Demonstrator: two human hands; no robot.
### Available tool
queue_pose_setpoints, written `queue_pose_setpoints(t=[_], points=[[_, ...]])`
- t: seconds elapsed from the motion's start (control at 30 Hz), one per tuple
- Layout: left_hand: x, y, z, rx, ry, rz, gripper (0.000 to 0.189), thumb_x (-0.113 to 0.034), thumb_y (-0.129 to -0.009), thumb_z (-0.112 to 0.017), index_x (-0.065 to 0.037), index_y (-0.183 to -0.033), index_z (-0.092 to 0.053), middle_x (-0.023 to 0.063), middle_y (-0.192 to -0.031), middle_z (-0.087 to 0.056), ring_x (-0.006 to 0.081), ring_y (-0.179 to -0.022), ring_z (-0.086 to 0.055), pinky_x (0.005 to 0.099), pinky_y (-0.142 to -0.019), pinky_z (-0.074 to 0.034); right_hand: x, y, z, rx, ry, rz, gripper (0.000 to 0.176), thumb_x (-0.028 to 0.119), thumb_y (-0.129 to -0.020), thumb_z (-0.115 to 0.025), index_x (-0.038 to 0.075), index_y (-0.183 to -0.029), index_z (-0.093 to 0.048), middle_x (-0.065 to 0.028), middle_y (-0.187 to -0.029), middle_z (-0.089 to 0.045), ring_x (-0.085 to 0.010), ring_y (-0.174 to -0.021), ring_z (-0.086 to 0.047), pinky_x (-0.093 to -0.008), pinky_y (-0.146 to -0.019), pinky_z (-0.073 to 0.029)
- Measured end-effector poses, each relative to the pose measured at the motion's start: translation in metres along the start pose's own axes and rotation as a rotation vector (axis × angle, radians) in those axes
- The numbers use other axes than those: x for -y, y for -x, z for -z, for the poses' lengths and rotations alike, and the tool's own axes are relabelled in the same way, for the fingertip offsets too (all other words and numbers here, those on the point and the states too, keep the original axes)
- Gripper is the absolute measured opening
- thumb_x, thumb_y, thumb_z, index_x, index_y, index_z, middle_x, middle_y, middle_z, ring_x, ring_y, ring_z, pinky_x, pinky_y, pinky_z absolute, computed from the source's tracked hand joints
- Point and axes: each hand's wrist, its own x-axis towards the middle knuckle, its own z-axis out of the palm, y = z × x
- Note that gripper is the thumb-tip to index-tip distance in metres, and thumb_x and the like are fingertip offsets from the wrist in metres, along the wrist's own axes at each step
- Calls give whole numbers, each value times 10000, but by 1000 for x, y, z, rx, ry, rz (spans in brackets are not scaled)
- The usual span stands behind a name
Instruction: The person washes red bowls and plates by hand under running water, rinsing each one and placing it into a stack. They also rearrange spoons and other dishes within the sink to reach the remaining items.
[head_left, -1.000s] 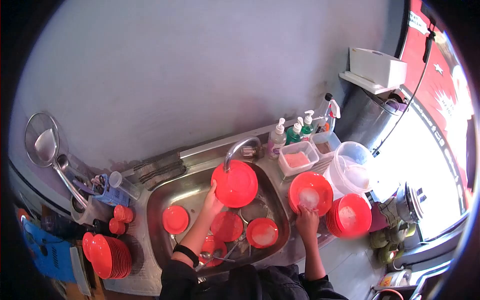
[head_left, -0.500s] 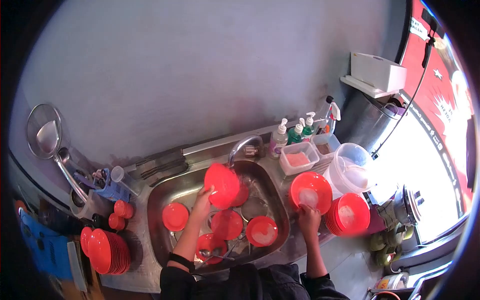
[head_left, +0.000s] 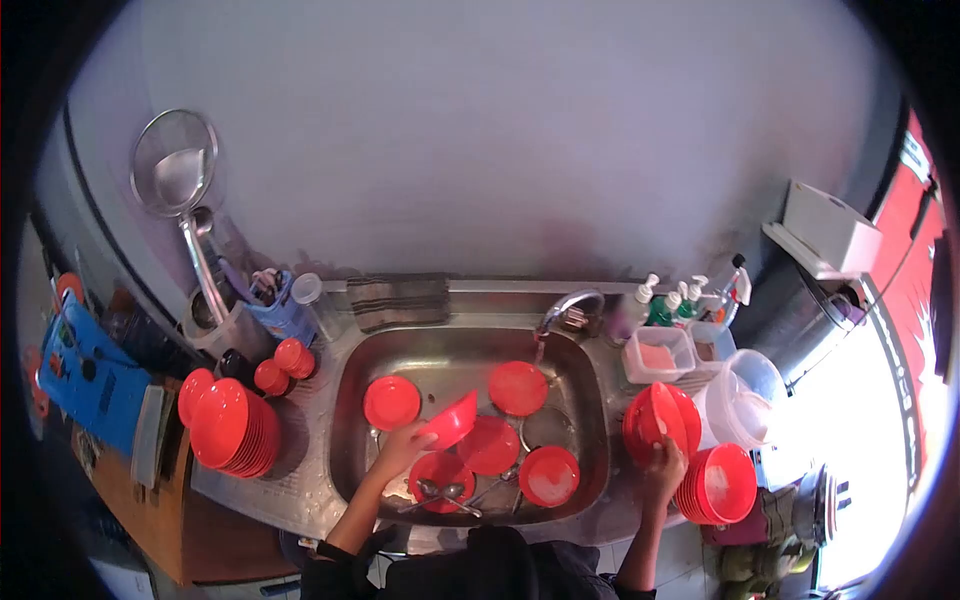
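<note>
My left hand (head_left: 402,447) grips a tilted red bowl (head_left: 450,418) by its edge, above the sink (head_left: 345,385). Below it in the basin lie several red dishes, among them a red plate (head_left: 392,403), a red bowl (head_left: 549,477) with whitish residue, and one dish with metal spoons (head_left: 442,490) across it. To the right of the sink, my right hand (head_left: 665,470) closes on the near edge of a tilted red dish (head_left: 657,415), which overlaps a larger red bowl (head_left: 688,412). My right fingertips are partly hidden.
A stack of red bowls (head_left: 727,485) stands at the right front, and stacked red plates (head_left: 222,425) at the left. The tap (head_left: 567,305) rises behind the basin. Soap bottles (head_left: 637,308), plastic tubs (head_left: 660,355) and a clear bucket (head_left: 745,400) line the back right.
My head view has turned right and shifted. The left hand has lowered and tilted its bowl. A tilted red dish now shows at my right hand, where whitish material showed in the bowl before.
</note>
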Motion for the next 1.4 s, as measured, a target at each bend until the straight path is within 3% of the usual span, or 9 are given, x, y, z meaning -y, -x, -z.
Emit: queue_pose_setpoints(t=[0.17, 0.3, 0.37, 0.57, 0.77, 0.9, 1.03, 1.2, 1.4], points=[[-51, 32, 51, -385, 807, 161, 234, -123, -772, -495, -1, -971, -511, 12, -863, -545, 80, -750, -491, 226, -672, -398, 31, -3, 18, -171, -99, 95, 176, 128, -730, -535, 4, -851, -564, -131, -746, -566, -269, -703, -502, -360, -683, -365], [-47, 56, 93, -641, 406, 81, 193, -146, -770, -501, -6, -902, -517, 43, -792, -559, 124, -725, -512, 258, -679, -382, 51, -4, 16, -81, -162, 257, 131, 85, -704, -551, 3, -805, -566, -110, -717, -544, -255, -723, -485, -352, -673, -370], [-56, 71, 115, -768, -594, 119, 168, -166, -767, -490, -19, -842, -523, 88, -777, -560, 218, -731, -519, 325, -721, -356, 62, -4, 10, -47, -228, 297, 131, 53, -674, -560, 5, -796, -568, -107, -720, -542, -252, -709, -485, -349, -673, -368], [-45, 101, 160, -1069, -983, 261, 163, -166, -765, -464, -35, -832, -533, 95, -795, -564, 234, -791, -507, 366, -776, -316, 78, -1, -15, 197, -301, 468, 142, 38, -587, -571, 37, -728, -569, -73, -672, -528, -234, -679, -482, -360, -692, -353], [-1, 125, 176, -1008, -1037, 507, 192, -171, -743, -493, -73, -897, -553, 79, -824, -577, 242, -798, -524, 375, -799, -318, 72, 1, -62, 239, -442, 540, 145, 38, -623, -582, 71, -764, -585, -66, -678, -541, -233, -670, -508, -346, -655, -377], [16, 131, 172, -986, -1034, 602, 185, -155, -758, -460, -93, -911, -543, 53, -856, -569, 214, -847, -505, 389, -815, -298, 82, -7, -83, 606, -744, 98, 128, 81, -715, -557, 54, -836, -589, -84, -782, -578, -191, -724, -542, -296, -676, -415], [30, 130, 172, -938, -1124, 649, 237, -192, -788, -410, -87, -980, -502, 69, -949, -533, 227, -900, -477, 404, -831, -286, 74, -13, -139, 620, -1161, -193, 156, 55, -748, -521, 39, -899, -557, -60, -838, -560, -156, -795, -521, -267, -718, -404], [43, 126, 167, -875, -1046, 656, 258, -203, -807, -388, -75, -1013, -475, 80, -1026, -493, 237, -962, -439, 428, -876, -246, 79, -21, -164, 717, -1884, -801, 184, 77, -785, -472, 75, -969, -474, -60, -973, -520, -190, -914, -495, -351, -780, -405], [17, 102, 161, -1032, -1138, 545, 262, -201, -788, -433, -97, -1024, -479, 87, -1129, -419, 242, -1059, -377, 486, -919, -153, 73, -21, -183, 517, -2086, -1164, 148, 87, -785, -476, 100, -932, -472, -64, -996, -514, -216, -956, -475, -392, -811, -393]])
